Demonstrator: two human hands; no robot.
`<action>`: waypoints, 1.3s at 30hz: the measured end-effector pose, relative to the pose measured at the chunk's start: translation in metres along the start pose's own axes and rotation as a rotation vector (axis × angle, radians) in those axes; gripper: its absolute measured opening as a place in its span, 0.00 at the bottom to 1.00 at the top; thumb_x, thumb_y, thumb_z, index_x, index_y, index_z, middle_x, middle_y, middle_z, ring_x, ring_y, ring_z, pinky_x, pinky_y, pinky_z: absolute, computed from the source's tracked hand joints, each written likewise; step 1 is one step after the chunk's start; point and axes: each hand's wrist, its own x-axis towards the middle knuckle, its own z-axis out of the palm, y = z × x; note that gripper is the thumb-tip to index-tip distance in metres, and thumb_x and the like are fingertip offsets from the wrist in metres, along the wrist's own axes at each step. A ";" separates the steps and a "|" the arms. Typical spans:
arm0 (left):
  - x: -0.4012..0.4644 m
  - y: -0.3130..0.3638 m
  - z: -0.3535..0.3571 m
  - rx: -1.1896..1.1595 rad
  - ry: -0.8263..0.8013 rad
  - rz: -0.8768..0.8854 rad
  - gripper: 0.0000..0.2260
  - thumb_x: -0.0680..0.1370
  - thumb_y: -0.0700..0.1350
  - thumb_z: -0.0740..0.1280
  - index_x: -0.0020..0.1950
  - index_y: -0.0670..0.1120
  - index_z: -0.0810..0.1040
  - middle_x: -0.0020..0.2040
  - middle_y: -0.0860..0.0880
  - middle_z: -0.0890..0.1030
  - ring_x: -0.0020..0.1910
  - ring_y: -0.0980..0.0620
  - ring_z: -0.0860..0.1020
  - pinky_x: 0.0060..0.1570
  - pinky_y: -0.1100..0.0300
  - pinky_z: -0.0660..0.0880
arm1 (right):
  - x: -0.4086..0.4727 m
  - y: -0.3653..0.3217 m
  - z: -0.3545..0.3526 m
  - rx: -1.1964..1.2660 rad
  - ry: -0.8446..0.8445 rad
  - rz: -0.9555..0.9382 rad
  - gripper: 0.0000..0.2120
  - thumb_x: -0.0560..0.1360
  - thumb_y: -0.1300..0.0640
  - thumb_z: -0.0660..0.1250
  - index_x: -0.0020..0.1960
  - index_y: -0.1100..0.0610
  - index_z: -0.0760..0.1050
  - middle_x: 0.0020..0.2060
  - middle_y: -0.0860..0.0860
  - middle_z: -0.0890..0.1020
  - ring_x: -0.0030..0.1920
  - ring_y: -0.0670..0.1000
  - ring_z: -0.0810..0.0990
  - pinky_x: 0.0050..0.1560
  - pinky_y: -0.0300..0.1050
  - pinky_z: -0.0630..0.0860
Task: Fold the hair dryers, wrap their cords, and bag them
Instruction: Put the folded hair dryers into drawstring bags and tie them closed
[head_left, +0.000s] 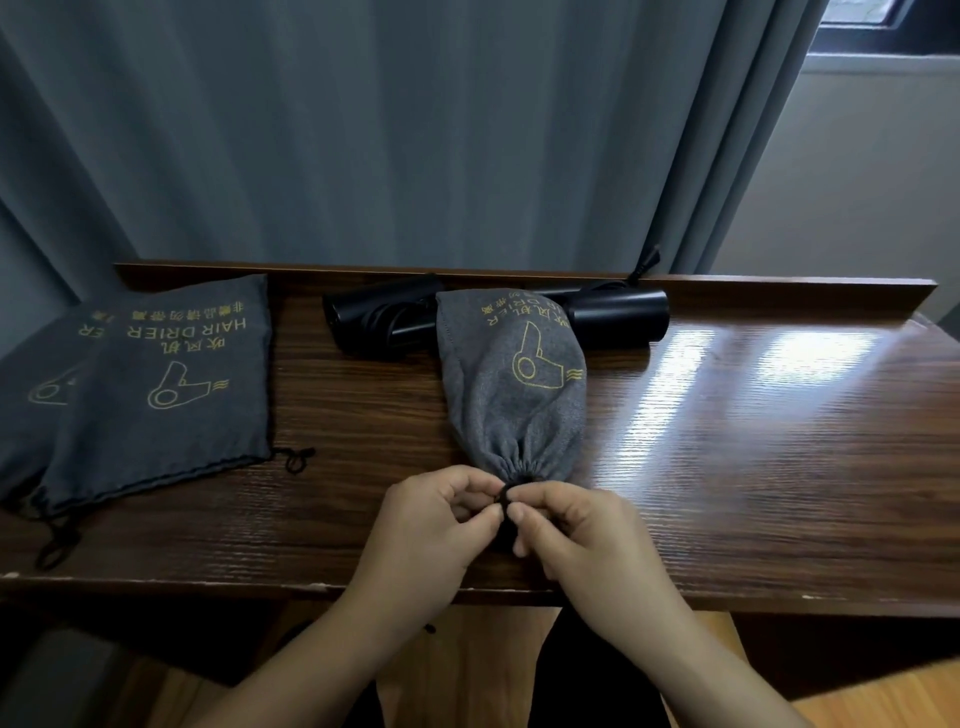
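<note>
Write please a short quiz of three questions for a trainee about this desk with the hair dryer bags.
1. True or false: the filled bag in the middle has its mouth gathered shut.
2. What do the two hands, left and right, pinch? A) a dryer plug B) the drawstring at the bag's mouth C) the curtain
3. Fill in: the flat empty bags lie at the ___ side of the desk.

Key
1. True; the cloth is puckered at the near end.
2. B.
3. Left. Two black hair dryers lie unbagged behind the filled bag.
</note>
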 end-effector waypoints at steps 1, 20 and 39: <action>0.000 0.000 0.000 -0.004 0.006 -0.004 0.12 0.73 0.37 0.74 0.44 0.56 0.83 0.39 0.56 0.86 0.39 0.59 0.83 0.45 0.60 0.80 | -0.001 0.001 0.001 -0.013 0.007 -0.006 0.09 0.78 0.54 0.71 0.47 0.39 0.81 0.33 0.42 0.84 0.32 0.40 0.80 0.37 0.31 0.70; -0.001 0.006 0.002 -0.372 -0.013 -0.106 0.05 0.76 0.35 0.72 0.42 0.44 0.84 0.37 0.43 0.86 0.36 0.51 0.83 0.40 0.59 0.79 | -0.017 -0.002 0.023 0.185 0.074 0.135 0.14 0.73 0.48 0.73 0.47 0.45 0.67 0.36 0.49 0.81 0.34 0.46 0.77 0.38 0.42 0.72; 0.016 -0.004 -0.025 -0.170 0.192 0.015 0.07 0.78 0.34 0.68 0.44 0.44 0.80 0.36 0.52 0.85 0.36 0.57 0.83 0.36 0.65 0.77 | 0.003 0.013 -0.033 -0.289 0.186 -0.148 0.10 0.78 0.54 0.71 0.38 0.50 0.79 0.30 0.34 0.77 0.34 0.37 0.76 0.35 0.29 0.66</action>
